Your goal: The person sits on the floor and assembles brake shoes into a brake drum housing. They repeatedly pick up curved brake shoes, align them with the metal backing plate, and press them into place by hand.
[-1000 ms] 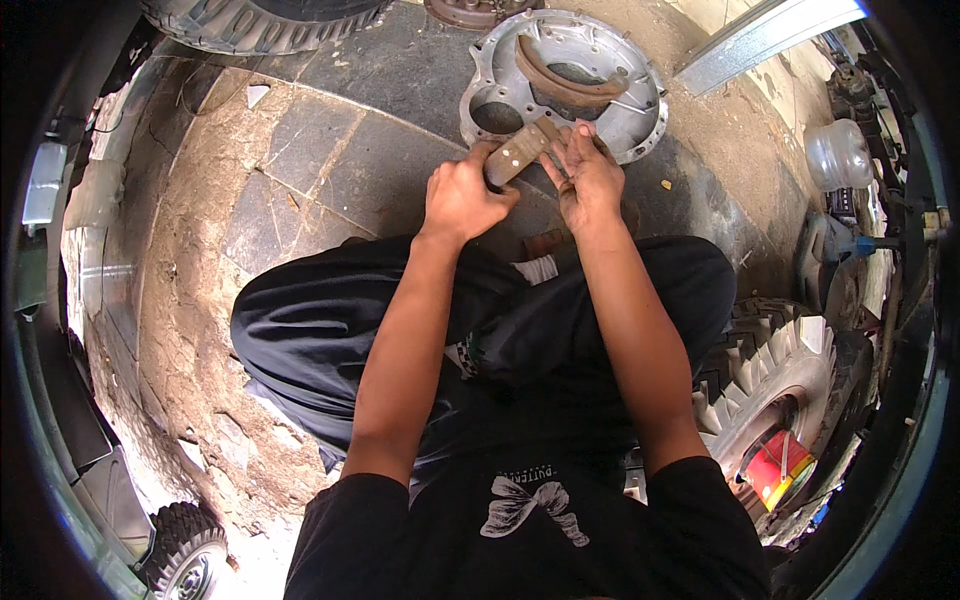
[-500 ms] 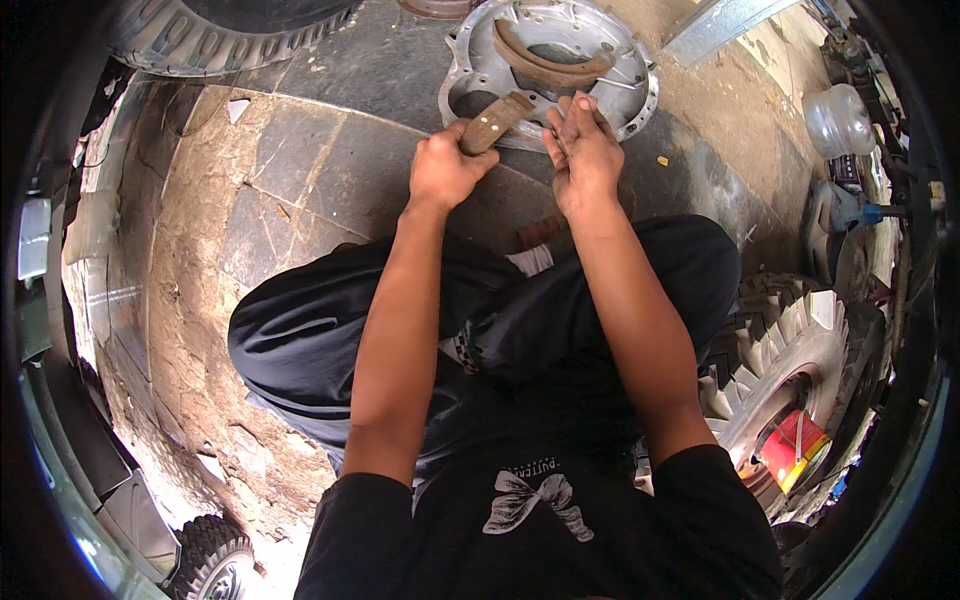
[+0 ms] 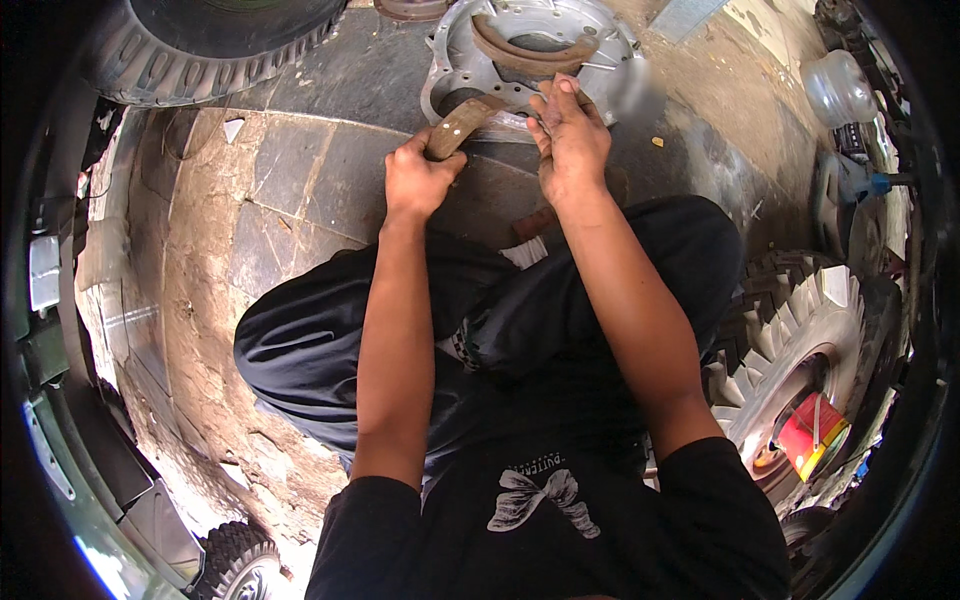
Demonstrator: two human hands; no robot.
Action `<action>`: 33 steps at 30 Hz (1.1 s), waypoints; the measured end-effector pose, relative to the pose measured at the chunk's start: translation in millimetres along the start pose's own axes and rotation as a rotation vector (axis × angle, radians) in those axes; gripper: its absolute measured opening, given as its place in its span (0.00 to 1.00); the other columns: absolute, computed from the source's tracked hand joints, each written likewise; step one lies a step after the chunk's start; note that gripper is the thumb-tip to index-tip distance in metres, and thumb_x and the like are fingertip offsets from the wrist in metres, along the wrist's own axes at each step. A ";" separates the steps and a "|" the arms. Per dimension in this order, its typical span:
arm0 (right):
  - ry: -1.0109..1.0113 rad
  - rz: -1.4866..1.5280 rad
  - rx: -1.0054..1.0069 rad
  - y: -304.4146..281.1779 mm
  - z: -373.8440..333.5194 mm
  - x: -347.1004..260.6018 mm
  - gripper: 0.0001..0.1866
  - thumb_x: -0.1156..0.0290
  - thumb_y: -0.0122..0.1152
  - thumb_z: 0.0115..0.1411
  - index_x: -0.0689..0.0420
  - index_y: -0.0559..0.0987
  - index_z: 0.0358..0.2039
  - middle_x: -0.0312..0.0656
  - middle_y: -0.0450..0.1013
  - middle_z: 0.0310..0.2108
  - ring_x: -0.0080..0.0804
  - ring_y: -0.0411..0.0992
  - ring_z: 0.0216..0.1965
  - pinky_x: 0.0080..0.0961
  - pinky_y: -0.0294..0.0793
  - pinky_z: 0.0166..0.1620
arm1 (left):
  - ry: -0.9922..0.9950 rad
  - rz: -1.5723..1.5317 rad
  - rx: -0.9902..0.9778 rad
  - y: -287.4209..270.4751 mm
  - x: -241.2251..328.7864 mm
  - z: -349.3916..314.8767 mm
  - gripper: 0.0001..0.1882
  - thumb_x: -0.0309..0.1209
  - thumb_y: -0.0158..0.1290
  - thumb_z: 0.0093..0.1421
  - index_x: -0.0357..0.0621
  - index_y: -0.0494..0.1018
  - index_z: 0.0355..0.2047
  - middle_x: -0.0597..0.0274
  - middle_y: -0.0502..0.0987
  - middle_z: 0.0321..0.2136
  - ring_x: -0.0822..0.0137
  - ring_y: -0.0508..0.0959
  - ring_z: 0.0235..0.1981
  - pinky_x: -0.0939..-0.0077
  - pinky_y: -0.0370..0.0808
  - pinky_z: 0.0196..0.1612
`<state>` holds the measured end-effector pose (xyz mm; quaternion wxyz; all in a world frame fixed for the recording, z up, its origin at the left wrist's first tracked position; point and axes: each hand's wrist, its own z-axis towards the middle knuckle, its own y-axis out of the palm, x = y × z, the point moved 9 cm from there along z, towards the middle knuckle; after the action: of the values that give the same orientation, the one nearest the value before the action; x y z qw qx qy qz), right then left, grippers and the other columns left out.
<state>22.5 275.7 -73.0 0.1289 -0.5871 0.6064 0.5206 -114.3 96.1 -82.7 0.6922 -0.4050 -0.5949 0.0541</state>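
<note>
In my left hand (image 3: 418,178) I grip a curved brown brake shoe (image 3: 456,130) with pale rivets, its far end raised toward the metal housing. My right hand (image 3: 575,150) is beside it, palm turned up, with thumb and fingers closed on a small reddish-brown flat piece (image 3: 566,80); its kind is unclear. The two hands are apart. Beyond them a round silver metal housing (image 3: 437,85) with bolt holes rests on the floor. Another curved brown brake shoe (image 3: 530,67) lies in that housing.
A large tyre (image 3: 130,75) lies at the far left. On the right are a treaded wheel (image 3: 800,345), a red and yellow can (image 3: 812,435) and a clear plastic jug (image 3: 840,88). A metal post (image 3: 685,18) stands beyond the housing. A white scrap (image 3: 233,130) lies on the tiles (image 3: 290,160).
My left hand with the brake shoe has shifted left and slightly nearer. My right hand has moved slightly left, still closed on the small piece. The whole view has shifted a little.
</note>
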 end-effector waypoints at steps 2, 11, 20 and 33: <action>-0.002 -0.004 0.001 -1.4 0.6 -0.1 0.18 0.60 0.64 0.69 0.53 0.76 0.56 0.38 0.78 0.53 0.31 0.76 0.49 0.30 0.75 0.49 | -0.022 -0.018 -0.030 -0.4 0.8 -0.5 0.24 0.36 0.67 0.48 0.42 0.81 0.47 0.41 0.84 0.38 0.45 0.85 0.44 0.57 0.80 0.50; 0.027 -0.019 -0.027 6.7 -7.7 6.6 0.18 0.61 0.64 0.69 0.53 0.77 0.56 0.36 0.78 0.51 0.29 0.77 0.47 0.28 0.75 0.46 | 0.093 0.131 0.081 4.4 4.0 -2.5 0.26 0.38 0.70 0.48 0.47 0.80 0.48 0.45 0.84 0.40 0.44 0.84 0.44 0.53 0.80 0.49; -0.064 -0.194 -0.129 7.4 -1.0 5.0 0.15 0.61 0.68 0.67 0.55 0.81 0.49 0.32 0.80 0.43 0.23 0.76 0.37 0.24 0.73 0.39 | 0.101 0.217 0.108 7.1 4.0 -5.4 0.27 0.43 0.68 0.49 0.50 0.80 0.50 0.41 0.84 0.36 0.39 0.83 0.40 0.48 0.80 0.47; -0.606 -1.114 -0.284 45.3 7.2 11.0 0.12 0.61 0.74 0.60 0.52 0.89 0.41 0.38 0.84 0.28 0.23 0.78 0.22 0.23 0.77 0.32 | 0.127 0.189 0.174 5.7 9.6 -10.0 0.23 0.41 0.68 0.50 0.45 0.80 0.45 0.39 0.82 0.34 0.37 0.83 0.38 0.48 0.81 0.43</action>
<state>-22.1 264.5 -62.8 0.4659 -0.6521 0.0734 0.5935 -100.6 100.2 -78.3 0.7528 -0.4003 -0.5020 0.1449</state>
